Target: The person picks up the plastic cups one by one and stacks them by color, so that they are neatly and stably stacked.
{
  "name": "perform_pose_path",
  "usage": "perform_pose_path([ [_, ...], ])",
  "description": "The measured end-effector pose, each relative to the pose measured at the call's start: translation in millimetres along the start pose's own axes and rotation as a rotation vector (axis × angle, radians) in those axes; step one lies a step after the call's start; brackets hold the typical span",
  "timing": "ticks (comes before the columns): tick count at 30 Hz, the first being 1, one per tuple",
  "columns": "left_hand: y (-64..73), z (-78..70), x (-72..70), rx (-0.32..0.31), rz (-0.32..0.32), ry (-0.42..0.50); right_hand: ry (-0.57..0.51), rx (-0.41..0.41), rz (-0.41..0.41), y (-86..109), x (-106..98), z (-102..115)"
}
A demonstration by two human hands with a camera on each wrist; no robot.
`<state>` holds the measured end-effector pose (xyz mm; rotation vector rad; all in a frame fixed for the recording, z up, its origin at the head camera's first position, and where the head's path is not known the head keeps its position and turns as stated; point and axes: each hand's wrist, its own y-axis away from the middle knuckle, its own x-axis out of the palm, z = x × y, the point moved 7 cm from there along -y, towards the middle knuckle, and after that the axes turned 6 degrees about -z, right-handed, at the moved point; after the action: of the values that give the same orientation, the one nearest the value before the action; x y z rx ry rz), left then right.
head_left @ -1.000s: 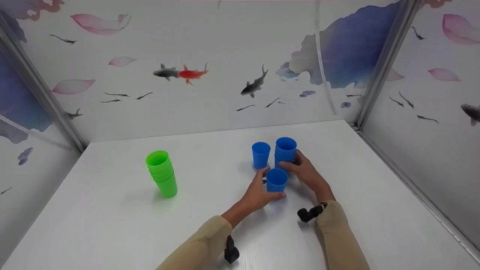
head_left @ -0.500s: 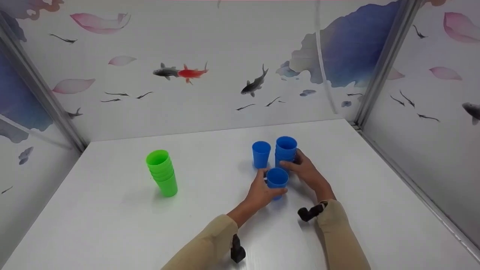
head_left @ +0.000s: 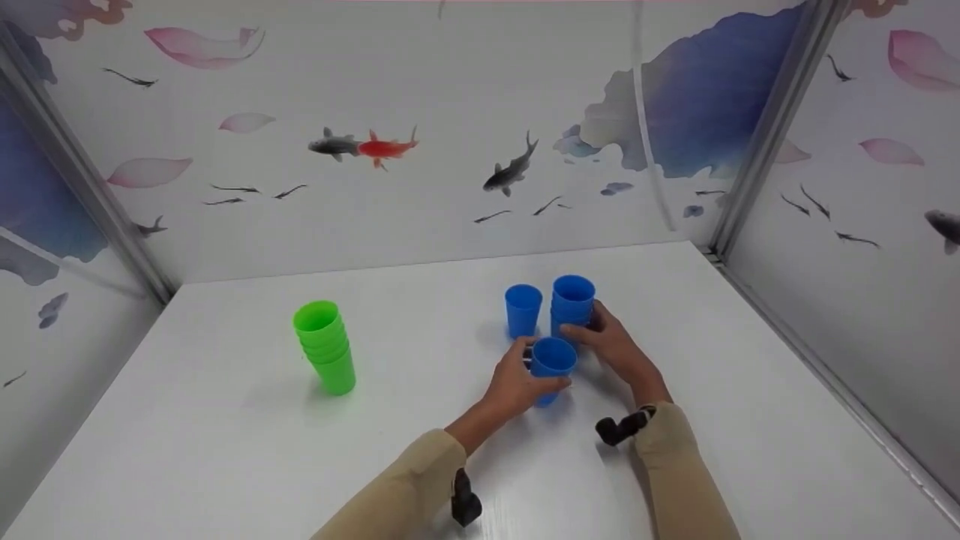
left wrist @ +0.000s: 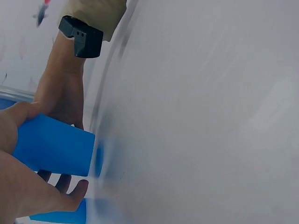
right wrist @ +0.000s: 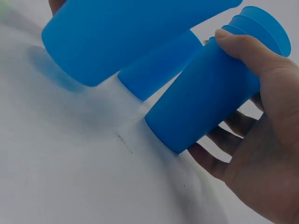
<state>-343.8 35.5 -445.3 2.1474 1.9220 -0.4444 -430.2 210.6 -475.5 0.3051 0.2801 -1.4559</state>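
My left hand (head_left: 517, 382) grips a single blue cup (head_left: 553, 358) between thumb and fingers; in the left wrist view that cup (left wrist: 56, 144) hangs just off the tabletop. To its right, my right hand (head_left: 615, 345) holds a stack of nested blue cups (head_left: 572, 300) around its side, and the right wrist view has the thumb across the stack (right wrist: 205, 93) below its rims, with the base on the table. Behind the left hand another blue cup (head_left: 523, 311) stands upright alone. A stack of nested green cups (head_left: 326, 349) stands apart at the left, leaning slightly.
The white table (head_left: 420, 450) is bounded by a back wall (head_left: 435, 210) and side walls printed with fish and petals. Metal posts (head_left: 772, 127) mark the corners. Each wrist carries a small black camera (head_left: 622, 426).
The left hand and its cup have shifted slightly, ending a touch left and nearer. The right hand and its stack keep their place, as do the lone blue cup and green stack.
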Motion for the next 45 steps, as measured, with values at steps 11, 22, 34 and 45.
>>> perform_pose_path([
  [11, 2.7, -18.5, -23.4, 0.099, 0.011, -0.032, 0.021, 0.018, -0.001, 3.2, -2.3, -3.7],
  [22, -4.5, -46.8, -33.7, 0.142, 0.031, -0.042, 0.018, 0.02, -0.003, 2.5, -3.2, -8.3],
  [34, -19.3, -86.5, -39.3, 0.214, 0.017, -0.074, 0.003, -0.015, 0.02, 0.5, -1.4, -1.8],
  [45, -41.5, -120.0, -43.9, 0.256, -0.042, -0.222, 0.028, 0.024, 0.018, -1.7, 0.8, -0.3],
])
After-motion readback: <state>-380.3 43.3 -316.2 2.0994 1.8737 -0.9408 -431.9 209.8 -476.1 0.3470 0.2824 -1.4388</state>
